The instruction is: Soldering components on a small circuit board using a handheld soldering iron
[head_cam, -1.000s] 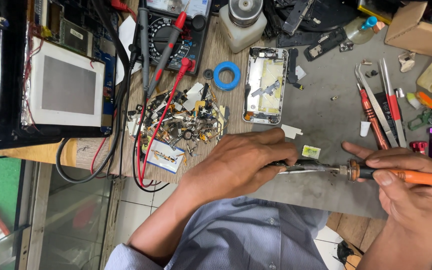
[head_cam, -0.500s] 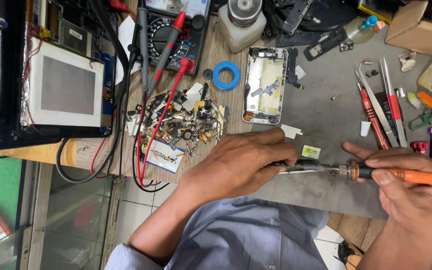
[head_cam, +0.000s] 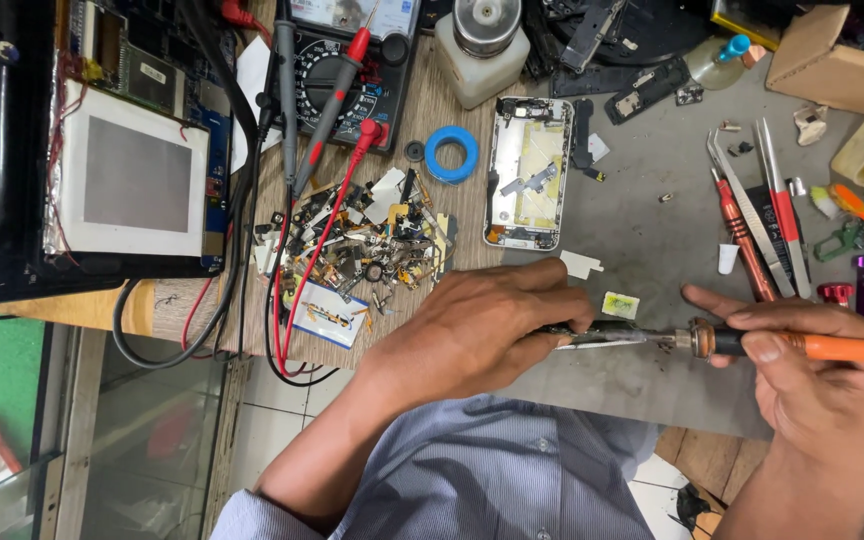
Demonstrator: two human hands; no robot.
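My left hand (head_cam: 477, 335) lay clamped over a small circuit board (head_cam: 592, 337) at the near edge of the grey mat (head_cam: 652, 250), pinning it flat so it couldn't skid. From the right, my right hand (head_cam: 822, 385) gripped the orange-handled soldering iron (head_cam: 802, 345), tip against the board's right end. The heap of loose parts (head_cam: 372, 240) and the opened phone (head_cam: 527, 175) sat farther off (leaving bare mat between).

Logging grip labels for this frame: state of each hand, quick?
Left hand: closed, pinching a small circuit board at the bench edge.
Right hand: closed on the orange-handled soldering iron.
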